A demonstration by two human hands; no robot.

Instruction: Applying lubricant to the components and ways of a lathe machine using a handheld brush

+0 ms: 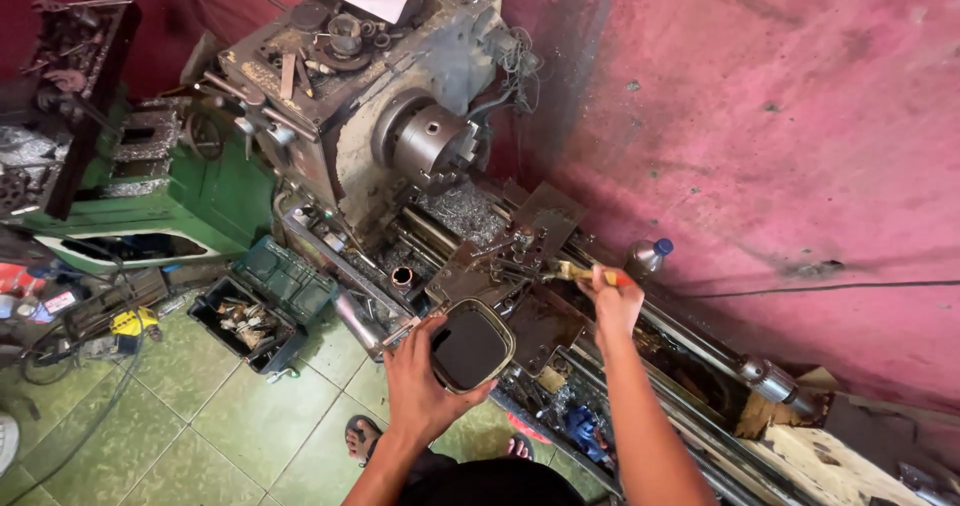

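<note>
Here the left hand [420,386] grips a dark-filled tin [470,346]; the right hand [612,301] clasps a brush [575,272].

Brush [575,272] bristles too small; handle inside right hand [612,301].

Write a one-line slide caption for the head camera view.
At a worn lathe, the left hand holds a dark rounded tin while the right hand grips a brush.

Soft, even daylight fills the scene, brightest on the pink wall [780,126] at upper right. The far left corner falls dim and shadowy. The lathe chuck [430,144] shows mild glare. Wide-angle bending curves the edges; focus stays fairly sharp throughout.
</note>
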